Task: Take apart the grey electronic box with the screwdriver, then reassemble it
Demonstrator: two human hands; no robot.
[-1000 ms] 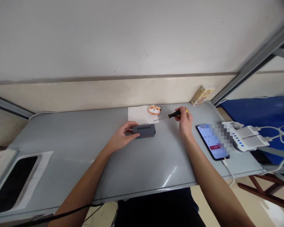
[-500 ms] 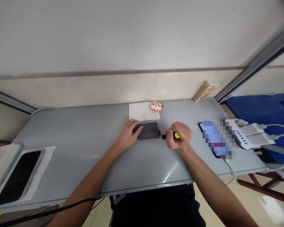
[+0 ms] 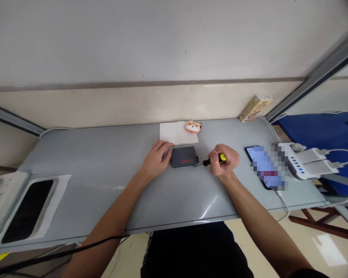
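Note:
A small grey metal box point(image 3: 184, 157) with an orange label on top lies on the grey table point(image 3: 89, 154), just below a white sheet of paper point(image 3: 178, 133). My left hand point(image 3: 156, 160) grips the box's left end. My right hand point(image 3: 223, 160) holds a screwdriver point(image 3: 214, 160) with a black and yellow handle. Its thin shaft points left, and its tip sits close to the box's lower right corner. An orange animal-faced trinket point(image 3: 193, 126) rests at the paper's far edge.
A phone point(image 3: 266, 168) with a pixelated screen lies to the right of my right hand, beside a white USB charger point(image 3: 304, 162) with plugged-in cables. A small cardboard carton point(image 3: 255, 109) leans against the wall. A dark rectangular opening point(image 3: 27, 211) sits at the table's left.
The box has turned so its orange-labelled face is up, not its vented side. The screwdriver has come down and left to the box's right end. The view has shifted slightly.

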